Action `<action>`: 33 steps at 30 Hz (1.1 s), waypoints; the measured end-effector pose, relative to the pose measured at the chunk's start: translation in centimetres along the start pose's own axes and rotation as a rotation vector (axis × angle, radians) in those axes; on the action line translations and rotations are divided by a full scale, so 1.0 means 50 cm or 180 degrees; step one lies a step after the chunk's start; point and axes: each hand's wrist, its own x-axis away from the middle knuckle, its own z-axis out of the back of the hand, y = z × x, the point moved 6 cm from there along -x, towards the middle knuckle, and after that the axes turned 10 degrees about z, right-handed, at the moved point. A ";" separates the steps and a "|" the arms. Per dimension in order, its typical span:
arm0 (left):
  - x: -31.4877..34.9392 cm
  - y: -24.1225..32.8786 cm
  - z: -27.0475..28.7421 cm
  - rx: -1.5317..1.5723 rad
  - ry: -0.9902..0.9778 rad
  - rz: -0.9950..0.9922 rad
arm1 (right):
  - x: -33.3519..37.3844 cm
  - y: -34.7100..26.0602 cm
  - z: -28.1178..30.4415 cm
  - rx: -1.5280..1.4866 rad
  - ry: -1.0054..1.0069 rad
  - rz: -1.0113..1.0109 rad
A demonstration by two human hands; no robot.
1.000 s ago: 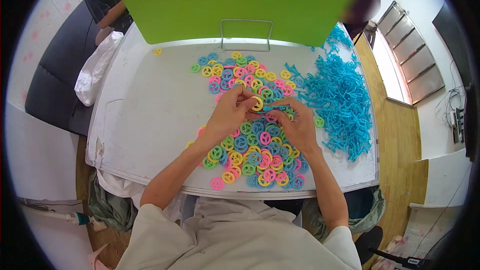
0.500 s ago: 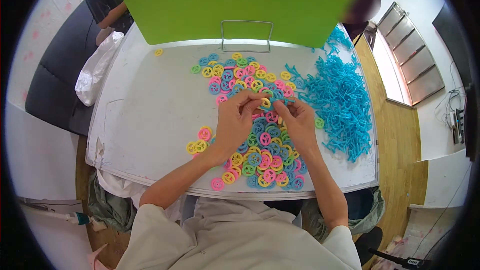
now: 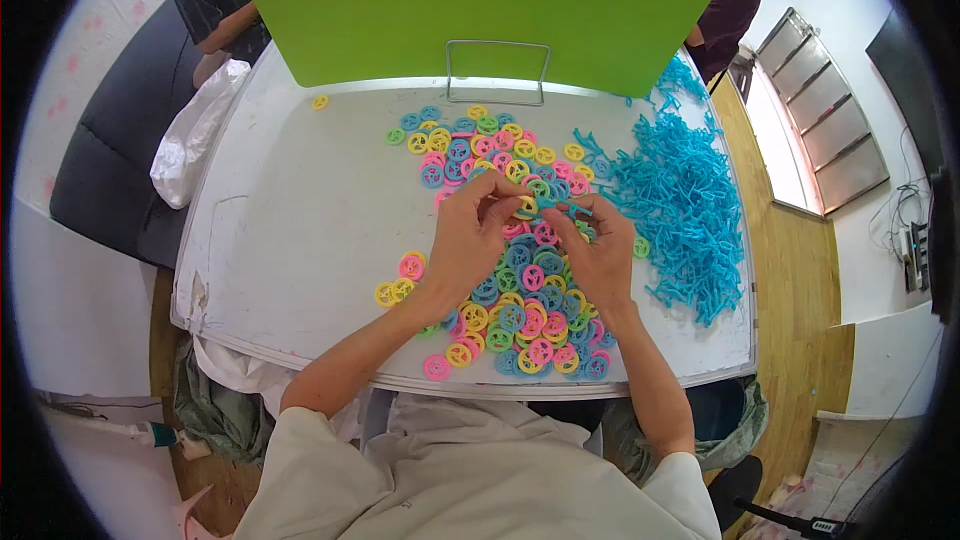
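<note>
Over the middle of a pile of small plastic wheels (image 3: 512, 318) in pink, yellow, blue and green, my two hands meet. My left hand (image 3: 474, 228) pinches a yellow wheel (image 3: 526, 206) between thumb and fingers. A thin blue branched plastic piece (image 3: 562, 207) is gripped by my right hand (image 3: 603, 250), its end against the yellow wheel. Whether the two are joined is hidden by my fingertips. At the right of the table lies a large heap of the same blue plastic pieces (image 3: 680, 210).
The white table (image 3: 300, 220) has a green panel (image 3: 480, 10) with a wire stand (image 3: 497, 44) at its far side. A white bag (image 3: 195, 140) hangs by the left edge. People sit at far left and far right. Open sacks (image 3: 225, 405) stand below the front edge.
My hands stay nearly in place, fingers shifting slightly around the yellow wheel and blue piece. The whole view has moved a little.
</note>
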 end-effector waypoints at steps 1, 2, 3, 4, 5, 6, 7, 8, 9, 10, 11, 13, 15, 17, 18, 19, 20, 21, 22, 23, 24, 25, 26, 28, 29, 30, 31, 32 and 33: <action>-0.002 -0.004 -0.002 0.0053 -0.0102 0.0170 | 0.002 0.007 0.000 0.0001 -0.0120 -0.0128; -0.003 -0.005 -0.007 0.0105 -0.0212 0.0340 | 0.005 0.015 0.002 0.0004 -0.0233 -0.0257; -0.002 0.004 -0.009 0.0109 -0.0240 0.0331 | 0.006 0.018 0.001 0.0020 -0.0208 -0.0256; 0.001 0.012 -0.012 0.0351 -0.0326 0.0436 | 0.007 0.014 -0.009 0.0036 -0.0306 -0.0053; 0.003 0.019 -0.015 0.0588 -0.0422 0.0541 | 0.006 0.006 -0.014 0.0056 -0.0393 0.0149; 0.003 0.024 -0.007 0.0585 -0.0466 0.0536 | 0.003 0.003 -0.009 0.0075 -0.0353 0.0146; 0.004 0.028 0.013 0.0007 -0.0356 0.0456 | -0.005 -0.018 -0.011 0.0012 -0.0503 0.0590; 0.003 0.033 0.036 -0.0570 -0.0241 0.0363 | -0.011 -0.036 -0.011 -0.0049 -0.0653 0.1037; 0.006 0.049 0.068 -0.0737 -0.0044 0.0350 | -0.023 -0.035 0.004 -0.0044 -0.0616 0.1029; 0.009 0.067 0.101 -0.0902 0.0120 0.0338 | -0.036 -0.024 0.044 0.0391 -0.0254 0.0860; 0.016 0.071 0.140 -0.1184 0.0264 0.0397 | -0.045 -0.009 0.087 0.0817 0.0107 0.0672; 0.045 0.063 0.236 -0.1714 0.0797 0.0340 | -0.060 0.024 0.143 0.2156 0.0049 0.0859; 0.083 0.040 0.332 -0.2330 0.1297 0.0327 | -0.059 0.055 0.183 0.2403 -0.0261 0.0627; 0.123 0.011 0.417 -0.3004 0.1578 0.0753 | -0.058 0.069 0.184 0.2601 -0.0596 0.0410; 0.145 -0.005 0.449 -0.3279 0.1694 0.1070 | -0.058 0.076 0.172 0.2598 -0.0814 0.0153; 0.155 -0.021 0.470 -0.3304 0.1644 0.1061 | -0.054 0.080 0.170 0.2615 -0.1019 -0.0110; 0.160 -0.026 0.476 -0.3401 0.1620 0.0993 | -0.052 0.083 0.172 0.2602 -0.1002 -0.0144; 0.160 -0.031 0.482 -0.3492 0.1601 0.0924 | -0.050 0.085 0.169 0.2635 -0.1105 -0.0097; 0.160 -0.038 0.487 -0.3509 0.1581 0.0920 | -0.048 0.087 0.166 0.2670 -0.1210 -0.0043; 0.163 -0.022 0.472 -0.3866 0.1823 0.0862 | -0.046 0.095 0.165 0.2667 -0.1213 -0.0048; 0.164 -0.002 0.449 -0.4219 0.2065 0.0797 | -0.042 0.102 0.165 0.2701 -0.1142 0.0098; 0.157 0.011 0.419 -0.4217 0.2067 0.0800 | -0.040 0.106 0.164 0.2736 -0.1072 0.0251; 0.139 0.033 0.369 -0.3890 0.1897 0.0461 | -0.038 0.111 0.163 0.2742 -0.1080 0.0260; 0.101 0.053 0.283 -0.3374 0.1468 -0.0101 | -0.041 0.110 0.168 0.2933 -0.0845 0.0282; 0.080 0.054 0.241 -0.3164 0.1190 -0.0330 | -0.039 0.111 0.167 0.2947 -0.0846 0.0294; 0.063 0.055 0.199 -0.2894 0.0969 -0.0186 | -0.040 0.118 0.168 0.2889 -0.0763 0.0144; 0.049 0.057 0.159 -0.2621 0.0752 -0.0049 | -0.041 0.124 0.171 0.2831 -0.0678 -0.0001; 0.038 0.059 0.136 -0.2617 0.0769 -0.0060 | -0.043 0.126 0.170 0.2831 -0.0676 0.0020; 0.026 0.058 0.109 -0.2581 0.0555 -0.0172 | -0.044 0.126 0.169 0.2875 -0.0686 0.0078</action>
